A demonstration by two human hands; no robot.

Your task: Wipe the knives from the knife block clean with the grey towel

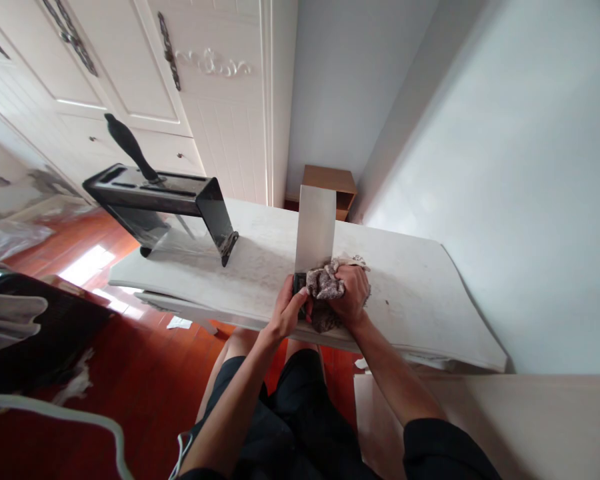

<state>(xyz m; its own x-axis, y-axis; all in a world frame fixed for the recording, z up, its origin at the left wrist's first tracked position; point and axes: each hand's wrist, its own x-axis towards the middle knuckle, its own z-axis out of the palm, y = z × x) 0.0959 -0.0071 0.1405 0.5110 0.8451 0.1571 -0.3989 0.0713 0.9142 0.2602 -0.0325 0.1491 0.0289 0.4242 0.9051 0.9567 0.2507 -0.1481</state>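
Cleaver (pixel 316 227) in 2 bare hands, held over the near edge of a white table (pixel 405 293), with its broad metal blade pointing to the far side. The left hand (pixel 285 310) is closed around the dark handle, thumb lying along the top; this hold probably steadies the blade and leaves its whole face free. The right hand (pixel 351 293) bunches a brown and white cloth (pixel 325 283) just right of the handle, at the near end of the blade; the wad probably pads the fingers against the metal. Whether the cloth wraps an edge or only lies against 1 face, I cannot tell.

Both forearms reach up from the near side and converge on the handle, the left running toward the right, the right running toward the left. The right wrist looks bent, with the knuckles turned up and the fingertips buried in the folds.

To the left on the table stands a black knife rack (pixel 206 205), on feet that likely hold its slots clear of the tabletop. 1 black-handled tool (pixel 130 148) sits in it, handle up and leaning, perhaps so it is easy to grasp.
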